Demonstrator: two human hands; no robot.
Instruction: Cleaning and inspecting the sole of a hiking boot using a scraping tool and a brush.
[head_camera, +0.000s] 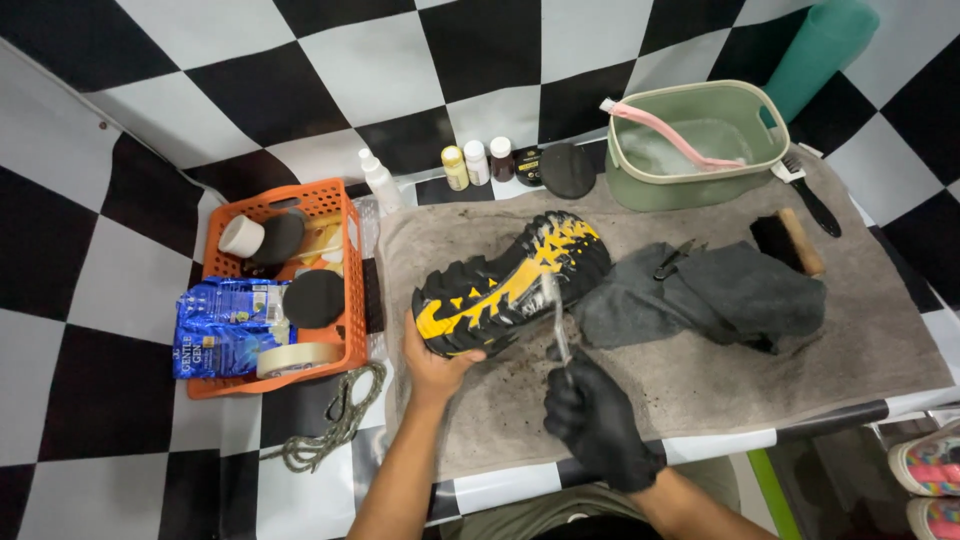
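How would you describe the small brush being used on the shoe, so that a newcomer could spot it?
On the grey towel, find the black-and-yellow shoe lying sole up. The small brush crosses that sole, gripped by the black-gloved right hand; unlike the wooden brush, it is slim and pale.

Packages beside the orange basket (350, 290)
Blue foil pouch (228, 326) at its left front; small labelled bottles (477, 163) stand behind-right
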